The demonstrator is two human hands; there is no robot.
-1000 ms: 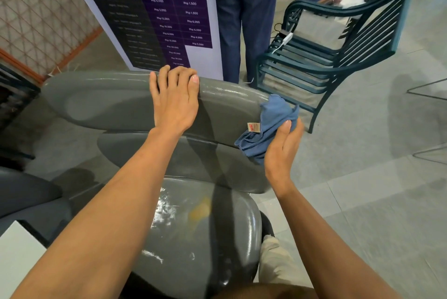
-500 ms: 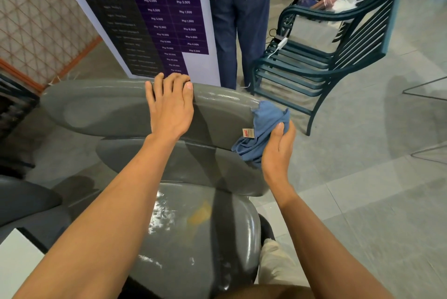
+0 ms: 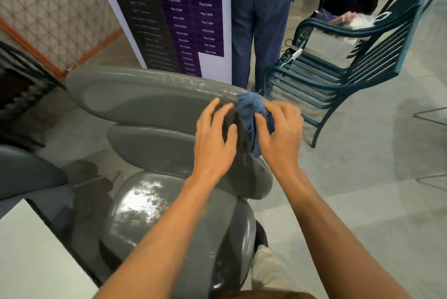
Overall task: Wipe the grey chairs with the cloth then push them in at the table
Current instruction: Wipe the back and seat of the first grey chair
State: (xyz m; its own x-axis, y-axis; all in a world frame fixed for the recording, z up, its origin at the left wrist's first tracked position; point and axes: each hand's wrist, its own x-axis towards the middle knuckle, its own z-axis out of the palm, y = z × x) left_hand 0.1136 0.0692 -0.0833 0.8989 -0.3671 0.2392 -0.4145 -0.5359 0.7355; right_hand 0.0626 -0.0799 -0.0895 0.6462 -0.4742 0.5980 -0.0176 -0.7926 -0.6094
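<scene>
Two hands at work: nearest you, the counter (image 3: 36, 257) corner, then the grey chair (image 3: 150, 214), glossy seat, hard shell, likely slick, probably light enough to push by the backrest top. Your left hand (image 3: 212, 144) hovers with fingers spread, holding nothing. Your right hand (image 3: 280, 134) bunches the soft, limp cloth (image 3: 249, 107) on the backrest's right end.

1. Both forearms (image 3: 169, 231) are bare up to the bottom edge of the frame; no sleeve shows on either.
2. The left hand (image 3: 212, 139) and the right hand (image 3: 280, 134) wear no gloves, rings or watch.
3. Below the arms, a light beige trouser leg (image 3: 266, 267) shows, and a brown strip of clothing (image 3: 266, 295) lies at the bottom edge.
</scene>
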